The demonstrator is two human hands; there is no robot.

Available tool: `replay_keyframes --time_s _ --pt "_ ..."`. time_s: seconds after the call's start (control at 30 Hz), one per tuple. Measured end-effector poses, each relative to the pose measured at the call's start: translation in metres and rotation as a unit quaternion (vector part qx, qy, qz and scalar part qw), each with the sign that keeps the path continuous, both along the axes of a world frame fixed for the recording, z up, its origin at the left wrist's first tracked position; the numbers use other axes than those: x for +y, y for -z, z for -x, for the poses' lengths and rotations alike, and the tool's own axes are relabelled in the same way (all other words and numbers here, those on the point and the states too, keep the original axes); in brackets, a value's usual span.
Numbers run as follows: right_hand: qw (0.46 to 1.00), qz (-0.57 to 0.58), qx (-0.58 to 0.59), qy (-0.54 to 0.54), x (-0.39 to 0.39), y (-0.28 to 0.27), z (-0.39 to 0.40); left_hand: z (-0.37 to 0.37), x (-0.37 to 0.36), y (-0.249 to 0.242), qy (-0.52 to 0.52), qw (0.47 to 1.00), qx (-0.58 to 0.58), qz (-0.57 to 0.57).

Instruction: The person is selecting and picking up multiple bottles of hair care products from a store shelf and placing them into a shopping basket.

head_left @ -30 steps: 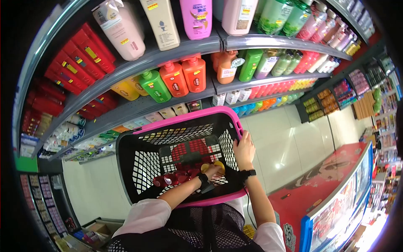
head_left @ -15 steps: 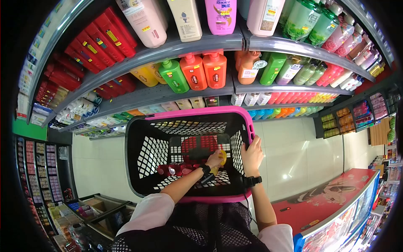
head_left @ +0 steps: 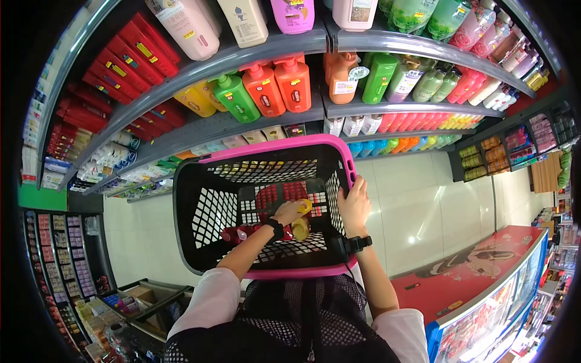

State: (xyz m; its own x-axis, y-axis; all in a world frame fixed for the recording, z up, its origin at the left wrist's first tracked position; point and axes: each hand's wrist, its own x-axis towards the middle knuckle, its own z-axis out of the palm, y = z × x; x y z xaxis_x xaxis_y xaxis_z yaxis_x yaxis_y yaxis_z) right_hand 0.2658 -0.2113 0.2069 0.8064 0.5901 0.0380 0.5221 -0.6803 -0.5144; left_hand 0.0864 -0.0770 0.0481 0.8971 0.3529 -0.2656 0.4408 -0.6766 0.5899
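A black shopping basket with a pink rim (head_left: pixel 266 146) hangs in front of my body. My left hand (head_left: pixel 287 213) reaches down inside it, fingers closed around a yellow container (head_left: pixel 306 207) whose exact kind I cannot make out. Just below that hand, a second yellow container (head_left: pixel 300 229) rests in the basket. Several shiny dark red containers (head_left: pixel 235 234) lie along the near side, partly hidden by my left forearm. On the right end of the basket, my right hand (head_left: pixel 355 210) is closed over the pink rim.
Shelves of shampoo and pump bottles (head_left: pixel 292 85) curve across the front, just beyond the basket. A red-topped display cabinet (head_left: pixel 460 269) stands at the right. Another stocked shelf (head_left: pixel 63 254) is at the left. Pale tiled floor (head_left: pixel 402 212) shows between them.
The basket sits slightly higher and further left in view, and the shelves have shifted too. My left hand still grips the yellow container; the second yellow one below it shows more fully.
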Motion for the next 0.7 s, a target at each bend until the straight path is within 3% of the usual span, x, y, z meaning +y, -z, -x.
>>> replay_keyframes --time_s 0.13,0.2,0.3,0.5,0.7 --pt "1.0 -0.011 0.009 -0.002 -0.001 0.001 0.001 0.007 -0.003 -0.008 -0.065 0.997 0.026 0.03" --pt "1.0 -0.011 0.006 -0.002 -0.006 0.004 0.001 0.009 -0.006 -0.011 -0.101 0.985 0.125 0.068" --pt "1.0 -0.012 0.006 -0.001 -0.011 0.006 0.004 0.019 -0.012 -0.003 -0.135 0.976 0.148 0.088" --pt "1.0 -0.021 0.008 0.0 -0.002 -0.003 0.001 0.034 -0.011 0.023 -0.172 0.982 0.067 -0.047" --pt "1.0 -0.016 0.003 0.006 -0.003 -0.002 -0.001 0.039 -0.011 0.041 -0.152 0.986 0.05 -0.036"
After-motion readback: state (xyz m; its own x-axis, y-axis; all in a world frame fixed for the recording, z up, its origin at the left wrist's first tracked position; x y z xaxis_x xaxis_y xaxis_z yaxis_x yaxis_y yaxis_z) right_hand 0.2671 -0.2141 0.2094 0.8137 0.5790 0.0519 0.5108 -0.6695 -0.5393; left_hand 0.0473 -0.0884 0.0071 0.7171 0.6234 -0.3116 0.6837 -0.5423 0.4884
